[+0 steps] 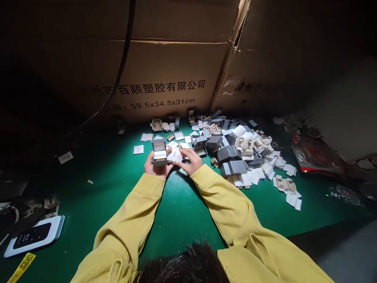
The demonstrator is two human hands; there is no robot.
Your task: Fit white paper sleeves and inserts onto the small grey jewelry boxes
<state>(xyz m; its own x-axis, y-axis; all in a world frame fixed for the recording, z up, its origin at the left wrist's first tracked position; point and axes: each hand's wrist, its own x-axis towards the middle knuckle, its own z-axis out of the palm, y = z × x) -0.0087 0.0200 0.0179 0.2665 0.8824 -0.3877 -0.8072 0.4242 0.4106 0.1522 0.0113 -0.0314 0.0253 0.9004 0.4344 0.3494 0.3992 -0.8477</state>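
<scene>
My left hand is closed around a small dark gift box whose lid stands up. White lining with dark print shows inside the lid. Beside it, my right hand pinches a folded white paper card that carries small print. The card is right next to the box, in front of my left fingertips. Both hands are above the green table. Just beyond them lie more white cards and a small open box.
A heap of grey boxes, beige inserts and white papers spreads to the right. Large cardboard cartons stand behind. A black cable hangs at left. A white device lies front left, a red plastic packet at far right.
</scene>
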